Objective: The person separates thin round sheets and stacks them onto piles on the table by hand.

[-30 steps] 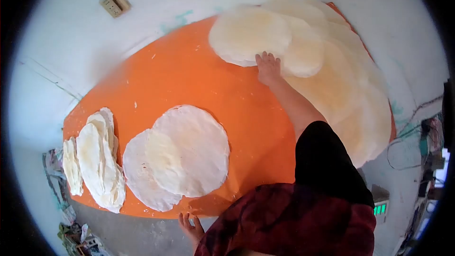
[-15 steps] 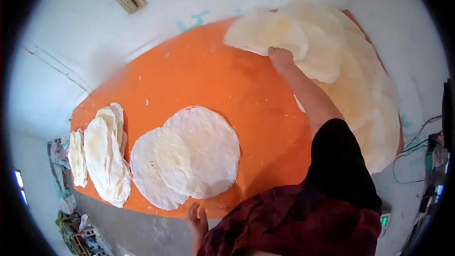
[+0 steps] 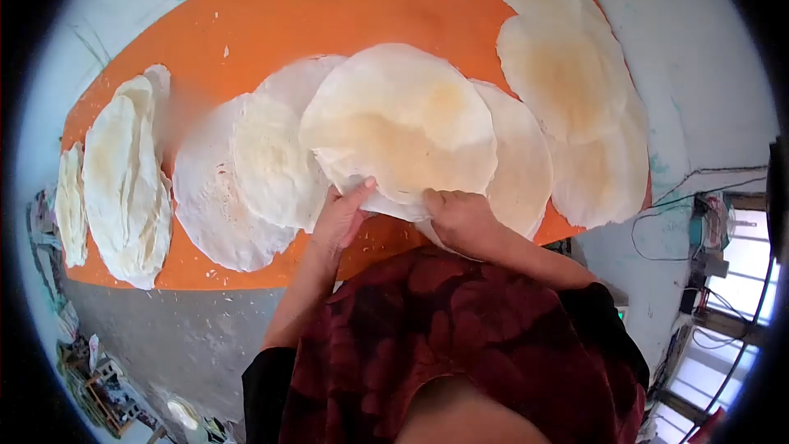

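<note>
Between my two hands is a large round flatbread sheet (image 3: 403, 115), browned in patches, with at least one more sheet under its near edge. My left hand (image 3: 345, 210) pinches that edge with the thumb on top. To its right, my right hand (image 3: 456, 215) is closed on the same edge. Left of my hands, paler round sheets (image 3: 275, 156) overlap on the orange surface (image 3: 329, 0). Another sheet (image 3: 522, 160) lies partly beneath the held one on the right.
Folded sheets (image 3: 123, 173) form a pile at the left end, with a smaller pile (image 3: 71, 205) beside it. More round sheets (image 3: 567, 82) overlap at the right end. Assorted items (image 3: 107, 386) stand on the floor at lower left. Cables hang along the right wall.
My right hand has come from the far sheets to the near edge, and my left hand has risen to the sheet's edge. Browned sheets now lie in front of me. The view has shifted.
</note>
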The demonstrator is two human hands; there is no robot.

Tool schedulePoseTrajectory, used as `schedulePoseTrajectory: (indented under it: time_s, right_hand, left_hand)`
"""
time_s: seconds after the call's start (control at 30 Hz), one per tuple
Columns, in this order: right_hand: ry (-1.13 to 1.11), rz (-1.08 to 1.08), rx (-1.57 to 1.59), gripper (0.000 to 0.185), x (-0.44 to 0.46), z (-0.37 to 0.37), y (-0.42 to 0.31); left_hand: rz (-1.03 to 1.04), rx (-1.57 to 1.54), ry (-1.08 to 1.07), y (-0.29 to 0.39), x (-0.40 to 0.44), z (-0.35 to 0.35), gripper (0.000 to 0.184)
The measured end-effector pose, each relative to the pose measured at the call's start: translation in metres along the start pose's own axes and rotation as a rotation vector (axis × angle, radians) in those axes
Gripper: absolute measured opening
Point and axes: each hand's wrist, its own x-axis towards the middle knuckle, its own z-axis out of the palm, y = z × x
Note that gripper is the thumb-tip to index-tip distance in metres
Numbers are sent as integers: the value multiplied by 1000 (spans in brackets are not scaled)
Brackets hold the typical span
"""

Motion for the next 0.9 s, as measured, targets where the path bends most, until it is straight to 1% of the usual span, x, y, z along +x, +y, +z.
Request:
schedulePoseTrajectory:
  time_s: [0.03,0.07,0.1,0.17,0.2,0.27,0.3,0.33,0.37,0.4,0.43,0.5,0.57,0.63,0.67,0.7,0.73,0.77,0.8,0.83,0.87,0.9]
  right_hand:
    - [-37,45,79,40,-1,-6,-7]
    - [-30,-15,237,60,-2,-9,-5]
    - [22,29,248,62,2,-4,-9]
    - [133,97,261,67,20,14,-22]
    - [233,153,441,60,30,23,-24]
    - [272,313,497,45,44,23,-20]
    - [274,312,538,36,48,18,-6]
    - [276,313,576,30,50,8,12]
    - [366,272,453,26,48,-12,26]
    - [418,337,325,26,48,-37,31]
    - [424,437,860,25,51,-49,59]
    - [544,591,821,24,53,-92,71]
    - [668,607,873,22,53,-125,77]
    - [668,603,863,21,51,-148,107]
    - [667,603,858,20,49,-160,125]
    - [675,606,806,21,47,-170,141]
    - [690,597,694,22,47,-179,155]
    - [705,565,459,23,48,-189,174]
    - [734,545,301,25,52,-198,184]
    - [771,514,158,26,56,-205,189]
    - [873,592,465,26,66,-210,151]
    - [875,554,256,27,79,-209,142]
  left_hand:
    - [-20,-12,-41,0,-3,-4,40]
    - [-40,-20,-86,0,-4,-11,41]
    - [-57,-27,-131,-2,-5,-16,42]
    - [-149,61,-150,-11,7,-20,43]
    - [-182,102,-139,-11,14,-21,44]
    - [-116,186,61,-2,18,-14,43]
    - [-86,223,159,5,20,-14,43]
    - [-29,328,271,10,27,-20,39]
    - [-10,301,206,28,26,-23,38]
    - [7,274,138,54,20,-28,36]
    - [22,248,67,75,19,-37,34]
    - [123,277,143,100,29,-76,28]
    - [150,240,89,125,43,-130,23]
    - [231,208,213,149,39,-159,20]
    - [238,235,291,159,35,-170,20]
    - [246,262,370,170,31,-183,21]
    - [283,242,385,174,35,-218,22]
    - [318,223,402,167,45,-270,23]
    - [352,205,419,157,54,-309,24]
    - [353,149,511,146,59,-334,25]
    - [348,94,603,134,62,-355,25]
    - [341,40,693,121,62,-369,26]
